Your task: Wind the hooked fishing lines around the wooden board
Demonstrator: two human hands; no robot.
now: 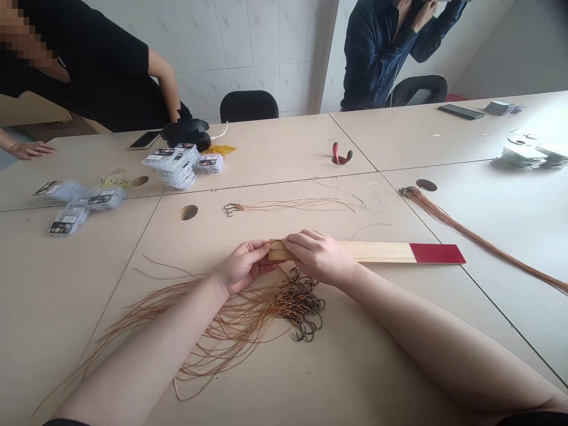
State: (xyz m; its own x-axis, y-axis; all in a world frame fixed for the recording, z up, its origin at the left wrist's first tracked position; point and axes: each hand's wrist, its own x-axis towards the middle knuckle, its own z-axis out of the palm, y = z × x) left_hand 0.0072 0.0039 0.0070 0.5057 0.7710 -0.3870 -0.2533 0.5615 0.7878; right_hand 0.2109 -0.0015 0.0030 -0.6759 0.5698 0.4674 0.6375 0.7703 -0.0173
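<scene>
Two hands clench end of red-tipped wooden board [377, 252]: left hand [243, 266] and right hand [317, 257] pinch from both sides, keeping it steady above loose snelled fish hooks [302, 305].

One head-worn view, looking forward and down across a pale table [66, 284] from the person's own side. Left hand [243, 266], right hand [317, 255] and a wooden board [377, 252] sit near, just below frame centre. Tiled wall [231, 41] and a person in a dark shirt [377, 59] are farther off, along the top.
</scene>
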